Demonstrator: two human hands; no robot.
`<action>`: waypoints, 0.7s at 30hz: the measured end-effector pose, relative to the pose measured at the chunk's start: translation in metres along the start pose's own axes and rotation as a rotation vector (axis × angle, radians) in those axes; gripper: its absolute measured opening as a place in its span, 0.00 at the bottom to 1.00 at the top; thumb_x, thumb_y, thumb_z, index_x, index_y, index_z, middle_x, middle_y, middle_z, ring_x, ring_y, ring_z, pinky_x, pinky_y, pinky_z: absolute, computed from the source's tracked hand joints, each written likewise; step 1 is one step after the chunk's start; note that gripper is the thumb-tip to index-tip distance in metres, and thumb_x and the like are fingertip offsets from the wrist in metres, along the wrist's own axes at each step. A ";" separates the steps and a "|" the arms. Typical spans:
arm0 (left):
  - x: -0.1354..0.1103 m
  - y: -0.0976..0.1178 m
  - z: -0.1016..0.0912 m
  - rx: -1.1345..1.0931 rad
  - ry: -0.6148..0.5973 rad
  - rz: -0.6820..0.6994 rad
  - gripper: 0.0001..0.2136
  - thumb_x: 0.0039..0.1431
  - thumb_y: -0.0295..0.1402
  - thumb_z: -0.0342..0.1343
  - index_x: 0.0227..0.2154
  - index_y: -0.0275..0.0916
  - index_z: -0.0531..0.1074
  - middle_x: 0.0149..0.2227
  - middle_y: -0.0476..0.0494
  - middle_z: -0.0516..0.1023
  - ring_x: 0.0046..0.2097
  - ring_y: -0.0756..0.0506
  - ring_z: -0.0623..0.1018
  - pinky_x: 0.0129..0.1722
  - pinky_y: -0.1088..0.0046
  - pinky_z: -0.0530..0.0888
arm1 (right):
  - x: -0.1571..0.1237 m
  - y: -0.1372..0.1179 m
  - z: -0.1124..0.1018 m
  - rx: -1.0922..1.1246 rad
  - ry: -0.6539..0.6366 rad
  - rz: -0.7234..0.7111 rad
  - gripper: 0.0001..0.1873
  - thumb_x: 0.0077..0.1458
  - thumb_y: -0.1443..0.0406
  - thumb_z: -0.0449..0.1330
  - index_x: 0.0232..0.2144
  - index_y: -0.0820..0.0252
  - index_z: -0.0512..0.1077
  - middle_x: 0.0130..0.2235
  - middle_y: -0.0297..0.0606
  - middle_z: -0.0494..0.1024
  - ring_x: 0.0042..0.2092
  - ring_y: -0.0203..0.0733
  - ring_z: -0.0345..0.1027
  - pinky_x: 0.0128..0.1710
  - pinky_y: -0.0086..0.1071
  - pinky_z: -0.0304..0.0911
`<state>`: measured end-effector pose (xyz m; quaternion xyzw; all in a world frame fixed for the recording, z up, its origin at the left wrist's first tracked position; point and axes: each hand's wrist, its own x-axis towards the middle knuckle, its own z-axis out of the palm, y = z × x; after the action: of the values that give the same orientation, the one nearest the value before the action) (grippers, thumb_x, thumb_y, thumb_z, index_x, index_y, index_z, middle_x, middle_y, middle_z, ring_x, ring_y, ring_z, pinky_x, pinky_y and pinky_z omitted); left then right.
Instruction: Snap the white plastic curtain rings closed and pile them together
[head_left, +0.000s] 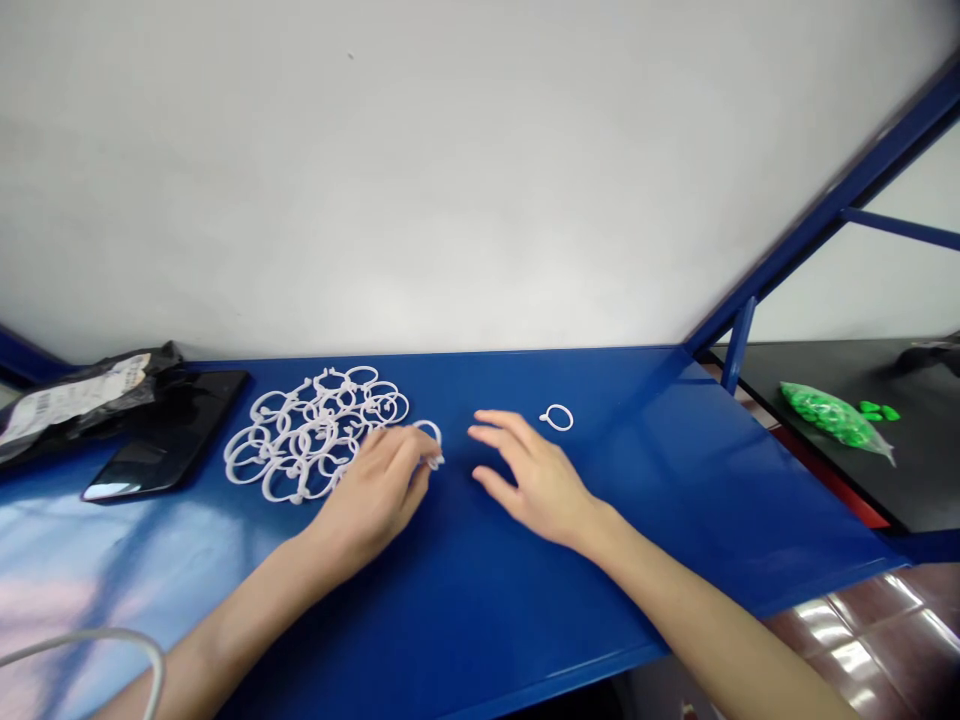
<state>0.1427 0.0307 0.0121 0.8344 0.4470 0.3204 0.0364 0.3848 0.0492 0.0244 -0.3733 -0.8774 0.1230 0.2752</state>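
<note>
My left hand (386, 480) is closed in a pinch on a white plastic ring (429, 428), whose loop shows beyond the fingertips. Just left of that hand, and partly hidden by it, lies a pile of white plastic rings (300, 440) with small knobs or eyelets on them. My right hand (529, 480) hovers over or rests on the blue table, fingers spread and nothing in them. Beyond it, to the right, one single white ring (558, 418) lies apart from the pile.
A dark tablet or phone (169, 435) and a black plastic parcel (82, 400) with a white label sit at the left. Blue metal bars rise at the right. Past them, a bag of green pieces (832, 415) lies on a black surface. A pale cable (112, 635) curves at lower left.
</note>
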 end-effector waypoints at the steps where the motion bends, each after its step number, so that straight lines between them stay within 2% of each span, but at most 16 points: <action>1: -0.001 0.007 0.001 -0.154 -0.042 -0.026 0.06 0.68 0.26 0.47 0.40 0.42 0.68 0.38 0.46 0.77 0.39 0.46 0.77 0.42 0.67 0.73 | -0.001 -0.005 0.004 0.090 -0.036 -0.036 0.19 0.68 0.63 0.59 0.59 0.55 0.66 0.65 0.47 0.69 0.61 0.48 0.70 0.58 0.46 0.70; 3: -0.004 0.019 0.003 -0.450 -0.133 -0.122 0.04 0.69 0.28 0.48 0.40 0.43 0.66 0.38 0.48 0.75 0.36 0.49 0.76 0.37 0.72 0.75 | -0.004 -0.011 0.008 0.247 -0.080 -0.029 0.14 0.68 0.64 0.59 0.54 0.54 0.68 0.63 0.45 0.71 0.52 0.43 0.77 0.53 0.42 0.73; 5: -0.006 0.026 0.002 -0.695 -0.193 -0.235 0.02 0.71 0.31 0.48 0.41 0.43 0.65 0.39 0.48 0.74 0.34 0.51 0.76 0.35 0.73 0.76 | -0.004 -0.013 0.007 0.350 -0.084 0.010 0.07 0.67 0.64 0.60 0.47 0.54 0.70 0.60 0.43 0.74 0.46 0.40 0.79 0.49 0.39 0.74; 8: -0.006 0.027 0.000 -0.905 -0.228 -0.368 0.04 0.71 0.36 0.51 0.41 0.42 0.66 0.38 0.48 0.74 0.33 0.51 0.76 0.34 0.73 0.77 | -0.003 -0.011 0.002 0.469 -0.079 0.042 0.03 0.66 0.65 0.61 0.42 0.54 0.72 0.55 0.40 0.77 0.46 0.39 0.78 0.47 0.35 0.72; 10: -0.004 0.025 -0.001 -0.938 -0.224 -0.417 0.06 0.70 0.38 0.53 0.41 0.41 0.68 0.36 0.49 0.76 0.33 0.51 0.77 0.35 0.73 0.77 | -0.002 -0.011 0.001 0.542 -0.090 0.094 0.03 0.66 0.65 0.61 0.43 0.55 0.73 0.47 0.37 0.81 0.41 0.37 0.77 0.42 0.32 0.72; 13: -0.002 0.025 0.001 -0.933 -0.182 -0.448 0.06 0.68 0.37 0.56 0.40 0.40 0.72 0.34 0.48 0.78 0.33 0.50 0.79 0.35 0.73 0.78 | -0.002 -0.012 0.005 0.586 -0.106 0.191 0.03 0.66 0.64 0.61 0.41 0.56 0.74 0.36 0.32 0.81 0.32 0.35 0.74 0.34 0.29 0.68; 17: -0.001 0.029 0.007 -0.930 -0.070 -0.457 0.06 0.64 0.36 0.61 0.38 0.39 0.77 0.36 0.46 0.80 0.34 0.49 0.82 0.36 0.72 0.81 | -0.004 -0.010 0.010 0.549 -0.069 0.193 0.05 0.66 0.62 0.61 0.40 0.57 0.74 0.35 0.33 0.80 0.31 0.34 0.72 0.32 0.28 0.66; 21: -0.004 0.027 0.013 -0.863 0.064 -0.386 0.04 0.61 0.34 0.63 0.36 0.41 0.81 0.36 0.46 0.80 0.35 0.48 0.82 0.36 0.73 0.81 | -0.005 -0.009 0.010 0.479 -0.041 0.157 0.06 0.67 0.61 0.60 0.41 0.56 0.74 0.37 0.34 0.80 0.33 0.35 0.73 0.35 0.29 0.67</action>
<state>0.1681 0.0146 0.0094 0.6343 0.4208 0.4898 0.4250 0.3767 0.0393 0.0180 -0.3616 -0.7970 0.3560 0.3276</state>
